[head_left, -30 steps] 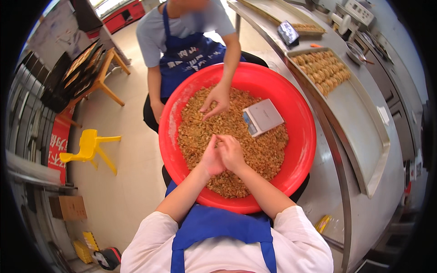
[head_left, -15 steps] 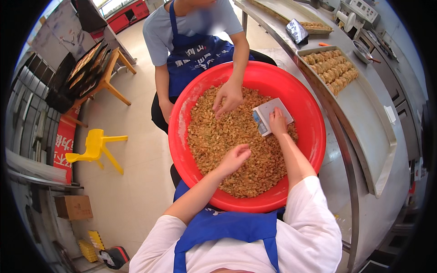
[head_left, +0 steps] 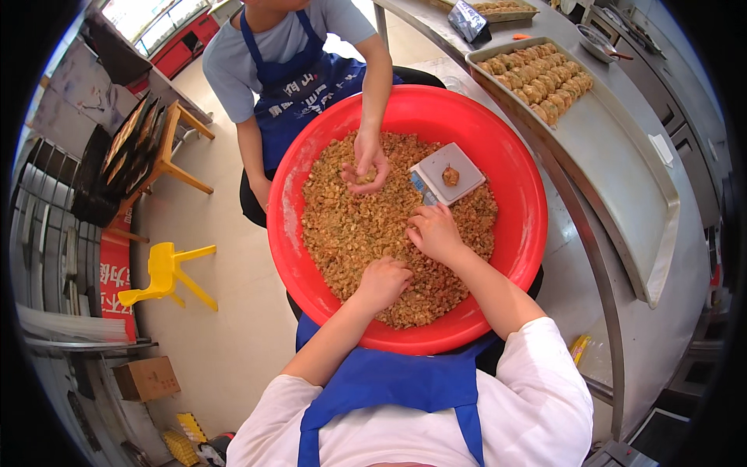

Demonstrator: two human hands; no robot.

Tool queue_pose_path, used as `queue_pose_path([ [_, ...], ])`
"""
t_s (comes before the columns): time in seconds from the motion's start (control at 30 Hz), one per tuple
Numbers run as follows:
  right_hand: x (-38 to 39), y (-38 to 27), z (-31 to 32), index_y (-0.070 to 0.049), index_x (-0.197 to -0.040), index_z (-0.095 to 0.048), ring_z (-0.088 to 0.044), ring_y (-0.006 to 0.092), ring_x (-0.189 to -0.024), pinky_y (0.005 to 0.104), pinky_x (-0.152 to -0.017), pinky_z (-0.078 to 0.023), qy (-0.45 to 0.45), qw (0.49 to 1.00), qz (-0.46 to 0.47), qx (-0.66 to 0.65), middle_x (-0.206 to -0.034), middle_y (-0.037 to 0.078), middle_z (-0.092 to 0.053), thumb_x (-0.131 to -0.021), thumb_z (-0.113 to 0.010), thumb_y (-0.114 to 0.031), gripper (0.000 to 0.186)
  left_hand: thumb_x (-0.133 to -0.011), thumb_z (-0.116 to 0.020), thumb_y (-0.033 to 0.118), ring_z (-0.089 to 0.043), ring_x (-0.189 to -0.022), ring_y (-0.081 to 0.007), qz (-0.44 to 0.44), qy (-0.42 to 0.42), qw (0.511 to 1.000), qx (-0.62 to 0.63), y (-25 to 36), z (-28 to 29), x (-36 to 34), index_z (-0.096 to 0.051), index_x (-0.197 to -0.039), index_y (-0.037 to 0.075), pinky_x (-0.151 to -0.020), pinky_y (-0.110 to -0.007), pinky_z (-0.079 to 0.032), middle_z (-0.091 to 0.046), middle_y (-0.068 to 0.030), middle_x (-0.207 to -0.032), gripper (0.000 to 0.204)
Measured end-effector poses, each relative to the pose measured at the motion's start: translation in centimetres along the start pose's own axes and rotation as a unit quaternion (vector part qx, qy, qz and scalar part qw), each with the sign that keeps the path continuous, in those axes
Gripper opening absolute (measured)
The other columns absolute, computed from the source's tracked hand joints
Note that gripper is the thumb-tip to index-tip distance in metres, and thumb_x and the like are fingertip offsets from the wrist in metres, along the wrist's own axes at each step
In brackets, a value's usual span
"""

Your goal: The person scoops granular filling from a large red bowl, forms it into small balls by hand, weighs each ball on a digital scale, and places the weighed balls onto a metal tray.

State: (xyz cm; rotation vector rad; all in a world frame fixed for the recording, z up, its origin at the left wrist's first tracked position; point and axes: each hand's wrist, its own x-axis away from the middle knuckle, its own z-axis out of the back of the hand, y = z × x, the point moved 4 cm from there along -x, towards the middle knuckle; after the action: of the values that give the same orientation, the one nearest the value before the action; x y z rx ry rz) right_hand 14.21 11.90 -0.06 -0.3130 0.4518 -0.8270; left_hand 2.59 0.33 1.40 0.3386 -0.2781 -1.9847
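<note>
A wide red basin (head_left: 523, 233) holds a crumbly brown mixture (head_left: 334, 218) with green bits. On that mixture rests a small white digital scale (head_left: 465, 161), slightly tilted, bearing one round ball (head_left: 450, 177) of the same stuff. My right hand (head_left: 436, 233) hovers just nearer than the scale, fingers bent and apart, holding nothing I can see. Lower and to the left, my left hand (head_left: 384, 282) curls its fingers into the mixture; its palm is hidden. Across from me, another person's hand (head_left: 369, 159) cups a small lump over the basin.
Right of the basin runs a metal table (head_left: 568, 257). On it lie a large tray (head_left: 634, 206) with rows of shaped balls (head_left: 537, 78), a propped phone (head_left: 469, 22) and a pan (head_left: 597, 45). A yellow chair (head_left: 162, 272) and a cardboard box (head_left: 146, 378) stand on the left.
My right hand has left the scale, and a ball now shows on it. My left hand has curled down into the mixture. The other person's hand has turned up with a lump.
</note>
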Motion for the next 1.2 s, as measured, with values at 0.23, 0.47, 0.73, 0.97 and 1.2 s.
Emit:
queue_pose_path([
  [0.23, 0.8, -1.8, -0.4, -0.007, -0.089, -0.072, -0.058, 0.0255, -0.105, 0.0460, -0.102, -0.036, -0.054, 0.997, 0.029, -0.037, -0.104, 0.007, -0.065, -0.080, -0.069, -0.022, 0.017, -0.080, -0.067, 0.021, -0.064, -0.078, -0.0275, 0.041, -0.003, 0.998, 0.049, -0.2, 0.4, -1.0, -0.064, -0.083, 0.012, -0.068, -0.042, -0.051, -0.065, -0.0086, -0.079, 0.010],
  [0.47, -4.9, 5.6, 1.1, -0.009, -0.111, -0.063, -0.051, 0.0360, -0.111, 0.0478, -0.093, -0.042, -0.040, 0.986, -0.030, 0.162, -0.117, 0.017, -0.056, -0.079, -0.062, -0.011, 0.032, -0.085, -0.066, 0.025, -0.065, -0.090, -0.0266, 0.083, 0.035, 0.988, 0.128, -1.3, 0.1, -0.9, -0.068, -0.102, 0.013, -0.077, -0.039, -0.052, -0.068, -0.0073, -0.092, 0.021],
  [0.73, -6.1, 9.0, -0.2, -0.008, -0.123, -0.057, -0.056, 0.0388, -0.110, 0.0422, -0.092, -0.047, -0.016, 0.987, -0.158, -0.032, -0.124, 0.020, -0.057, -0.091, -0.054, -0.014, 0.033, -0.090, -0.062, 0.024, -0.062, -0.101, -0.0233, 0.182, 0.136, 0.906, 0.358, -3.6, 0.8, -1.3, -0.065, -0.107, 0.008, -0.083, -0.035, -0.051, -0.065, -0.0082, -0.110, 0.023],
  [0.97, -0.2, -7.6, 1.1, -0.009, -0.117, -0.062, -0.058, 0.0347, -0.109, 0.0423, -0.091, -0.047, 0.045, 0.993, 0.104, -0.031, -0.114, 0.019, -0.062, -0.092, -0.058, -0.027, 0.032, -0.100, -0.045, 0.044, -0.058, -0.104, -0.0210, 0.364, 0.161, 0.315, 0.862, -5.6, 0.3, -1.1, -0.052, -0.127, 0.004, -0.086, -0.034, -0.052, -0.058, -0.0088, -0.117, 0.048],
  [1.2, -1.3, -10.1, 0.8, -0.006, -0.089, -0.069, -0.059, 0.0255, -0.086, 0.0387, -0.080, -0.048, 0.019, 0.980, 0.156, -0.123, -0.086, 0.007, -0.063, -0.078, -0.067, -0.017, 0.015, -0.098, -0.047, 0.048, -0.061, -0.077, -0.0149, 0.396, 0.222, 0.381, 0.805, -7.9, -2.6, -0.1, -0.057, -0.089, 0.013, -0.066, -0.032, -0.051, -0.061, -0.0003, -0.082, 0.037],
])
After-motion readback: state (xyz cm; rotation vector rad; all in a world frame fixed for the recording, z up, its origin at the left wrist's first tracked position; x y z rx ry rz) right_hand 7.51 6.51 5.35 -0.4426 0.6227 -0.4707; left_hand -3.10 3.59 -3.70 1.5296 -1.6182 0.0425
